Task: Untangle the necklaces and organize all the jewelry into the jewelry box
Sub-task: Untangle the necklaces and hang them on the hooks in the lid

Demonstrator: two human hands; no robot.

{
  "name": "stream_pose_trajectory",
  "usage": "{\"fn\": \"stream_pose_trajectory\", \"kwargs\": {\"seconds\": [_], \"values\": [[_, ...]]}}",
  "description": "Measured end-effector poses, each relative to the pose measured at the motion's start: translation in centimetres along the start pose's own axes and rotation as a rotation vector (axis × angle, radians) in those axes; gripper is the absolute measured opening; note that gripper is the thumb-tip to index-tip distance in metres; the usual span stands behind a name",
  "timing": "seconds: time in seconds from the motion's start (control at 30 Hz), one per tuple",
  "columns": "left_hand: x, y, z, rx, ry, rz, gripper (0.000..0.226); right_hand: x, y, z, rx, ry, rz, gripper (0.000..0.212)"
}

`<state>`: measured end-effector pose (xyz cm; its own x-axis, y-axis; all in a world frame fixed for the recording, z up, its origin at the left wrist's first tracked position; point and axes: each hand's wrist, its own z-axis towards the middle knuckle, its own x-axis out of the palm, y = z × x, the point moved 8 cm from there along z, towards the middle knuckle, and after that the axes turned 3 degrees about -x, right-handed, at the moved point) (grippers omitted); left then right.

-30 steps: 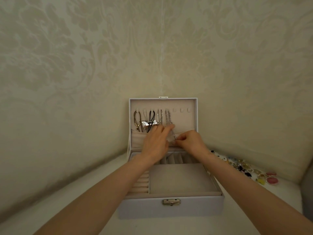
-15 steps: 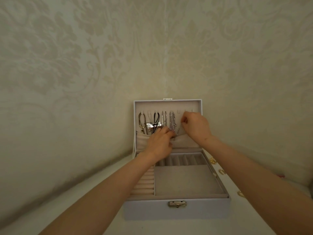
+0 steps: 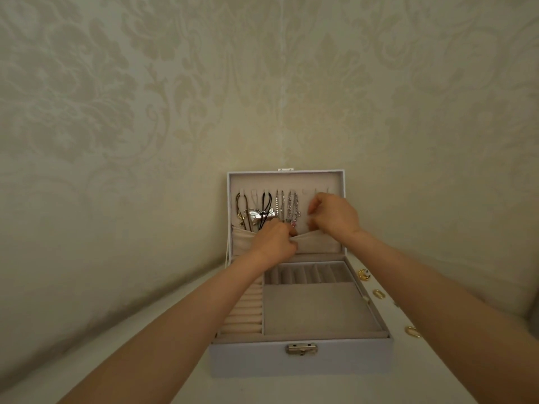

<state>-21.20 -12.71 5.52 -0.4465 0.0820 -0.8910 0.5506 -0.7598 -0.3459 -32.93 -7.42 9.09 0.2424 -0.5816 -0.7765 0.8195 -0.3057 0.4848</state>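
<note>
Pale damask wallpaper (image 3: 145, 112) meeting in a corner; white tabletop (image 3: 145, 330).

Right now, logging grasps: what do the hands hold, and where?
Left hand grips the lid pocket by its top edge; for the right hand, it cannot be told.

The jewelry box (image 3: 300, 361) looks matt outside, velvety cloth inside, with a dull metal clasp (image 3: 301, 349).

jewelry box (image 3: 300, 361): pale grey with a brass clasp (image 3: 302, 349); sitting open on the white counter (image 3: 262, 389); lid (image 3: 284, 180) standing upright | necklaces (image 3: 287, 208): dark cords, silver chains and a silver bow pendant (image 3: 258, 217) hanging side by side inside the lid; lower ends dipping into its beige pocket (image 3: 242, 242) | gold pieces (image 3: 378, 293): lying loose on the counter, just right of the box
</note>
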Motion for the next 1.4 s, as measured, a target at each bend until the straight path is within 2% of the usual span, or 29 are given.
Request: {"fn": "stream_pose_trajectory", "kwargs": {"seconds": [0.13,0.4,0.6,0.73,0.83,0.93,1.1,1.2,1.27,1.37,1.4], "values": [[-0.5,0.1,0.1,-0.025,-0.013,-0.051,0.035,0.3,-0.2,-1.3,-0.061,0.032,0.037,0.022],[-2.2,-0.1,-2.9,0.021,-0.172,-0.141,0.023,-0.5,-0.1,-5.0,-0.141,-0.076,0.131,0.017],[-1.7,-0.6,-7.2,-0.014,-0.025,-0.189,0.012,0.9,2.2,-8.7,-0.211,0.176,0.229,0.011],[-0.6,-0.7,-10.1,-0.028,0.243,-0.071,0.021,2.1,3.6,-12.0,-0.249,0.417,0.2,0.006],[-0.4,-0.5,-12.1,0.0,0.362,-0.062,0.016,2.3,3.7,-13.9,-0.273,0.473,0.122,0.005],[-0.8,-1.1,-13.4,0.045,0.375,-0.099,0.012,2.0,4.0,-15.2,-0.298,0.478,0.173,0.008],[-1.2,-2.3,-15.1,0.109,0.323,-0.149,0.027,1.2,4.2,-16.8,-0.36,0.356,0.288,0.019],[-0.9,-3.2,-16.7,0.239,0.305,-0.093,0.029,0.4,4.3,-18.0,-0.383,0.315,0.261,0.018],[-0.4,-3.8,-18.2,0.325,0.299,0.019,0.02,0.3,4.4,-18.9,-0.375,0.379,0.168,0.018],[0.4,-3.8,-20.0,0.353,0.249,0.162,0.028,1.0,4.2,-21.0,-0.332,0.595,0.02,0.003],[0.6,-3.6,-20.3,0.348,0.226,0.179,0.03,1.5,4.2,-21.7,-0.319,0.666,-0.03,0.005]]}}
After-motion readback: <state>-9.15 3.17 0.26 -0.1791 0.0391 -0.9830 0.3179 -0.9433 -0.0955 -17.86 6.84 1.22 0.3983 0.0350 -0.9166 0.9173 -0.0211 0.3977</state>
